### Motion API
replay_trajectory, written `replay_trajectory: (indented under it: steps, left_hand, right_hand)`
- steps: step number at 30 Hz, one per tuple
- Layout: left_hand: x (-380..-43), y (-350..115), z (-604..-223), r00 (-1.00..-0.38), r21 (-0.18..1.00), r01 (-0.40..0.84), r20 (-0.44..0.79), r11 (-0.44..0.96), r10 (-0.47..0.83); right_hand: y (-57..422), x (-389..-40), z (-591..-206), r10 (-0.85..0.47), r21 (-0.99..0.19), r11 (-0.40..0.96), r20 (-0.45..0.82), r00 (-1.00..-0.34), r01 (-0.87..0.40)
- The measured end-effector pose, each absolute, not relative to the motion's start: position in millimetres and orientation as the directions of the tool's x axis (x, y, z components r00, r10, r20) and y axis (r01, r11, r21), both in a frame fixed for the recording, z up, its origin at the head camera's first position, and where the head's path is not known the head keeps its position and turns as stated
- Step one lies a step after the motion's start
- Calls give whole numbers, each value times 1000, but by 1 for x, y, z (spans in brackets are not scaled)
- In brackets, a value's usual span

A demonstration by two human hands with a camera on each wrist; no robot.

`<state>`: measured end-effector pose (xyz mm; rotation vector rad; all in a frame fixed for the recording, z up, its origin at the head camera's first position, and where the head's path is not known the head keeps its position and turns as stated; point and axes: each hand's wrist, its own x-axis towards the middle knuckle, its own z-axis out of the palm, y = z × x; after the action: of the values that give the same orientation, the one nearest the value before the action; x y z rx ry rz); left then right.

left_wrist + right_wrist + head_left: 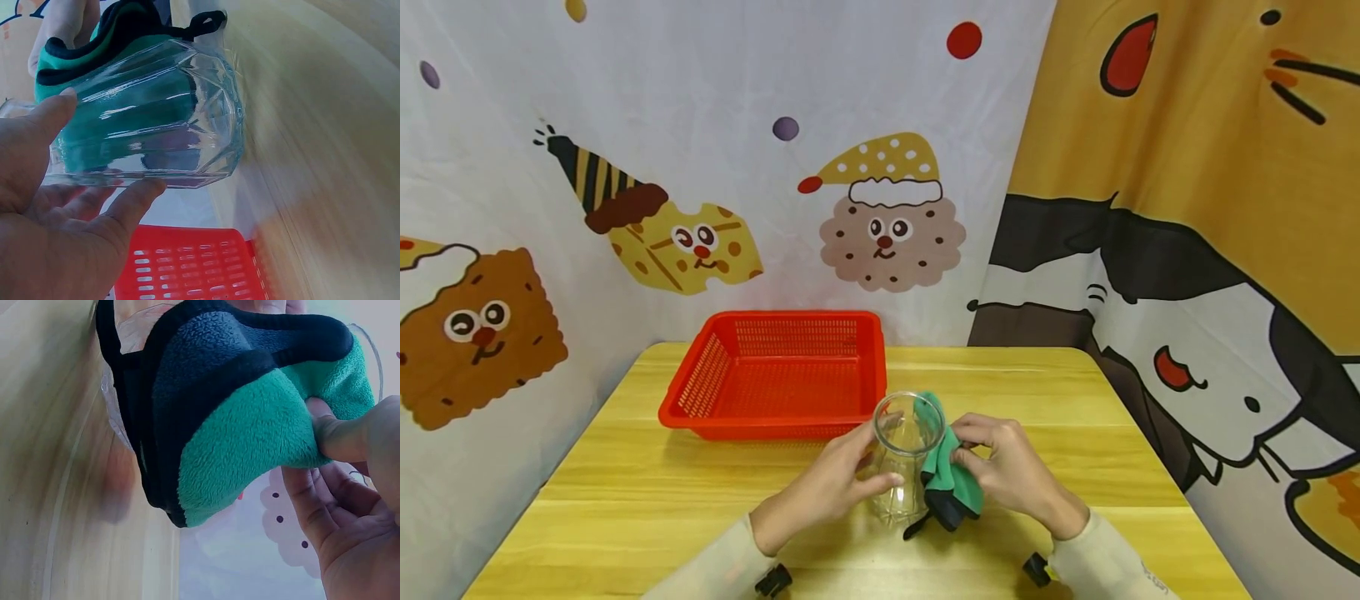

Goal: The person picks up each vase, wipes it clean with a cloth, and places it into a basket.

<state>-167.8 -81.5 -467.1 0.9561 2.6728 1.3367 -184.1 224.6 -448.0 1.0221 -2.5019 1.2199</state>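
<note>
Two pale sleeves [1105,560] are seen nearest, with a small black fitting [1037,569] beside each cuff. The clear glass jar [910,460] is located at the front of the wooden table [617,517], between the hands. It is held upright; whether the base is touching the table cannot be told. The jar is gripped at the side by the left hand [823,487], with the thumb and fingers set on opposite faces. The green cloth [952,482] is pinched between the thumb and fingers of the right hand [1018,471] and is held alongside the jar's right wall. Its black edging and loop are hung toward the table.

The jar is judged to be rigid, fairly heavy, smooth and easily broken; slipping should be expected if the glass is damp. Hold is best taken around the body, where purchase is given by the faceted wall, rather than at the rim. The cloth is judged to be light, soft and limp; a folded edge can be pinched securely.

No contents can be made out through the jar's wall. Beyond it, a red plastic basket [790,385] is placed, its slotted floor exposed to view. A printed curtain [715,75] is hung behind the table.
</note>
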Motion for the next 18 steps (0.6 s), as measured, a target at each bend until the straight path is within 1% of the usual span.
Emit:
replay_trajectory:
  steps: [5,9,18]
  left_hand:
    - [-168,-82,-466,-815,728,514,250,454,522]
    - [-168,-81,-465,-812,738,512,250,439,528]
    - [-167,-81,-466,-814,746,504,242,435,528]
  right_hand:
    - [225,-184,-446,-490,-631,397,469,-735,-667]
    - [228,-184,-446,-464,-647,378,487,-740,-663]
    - [231,-186,-446,-458,-662,365,485,-746,-654]
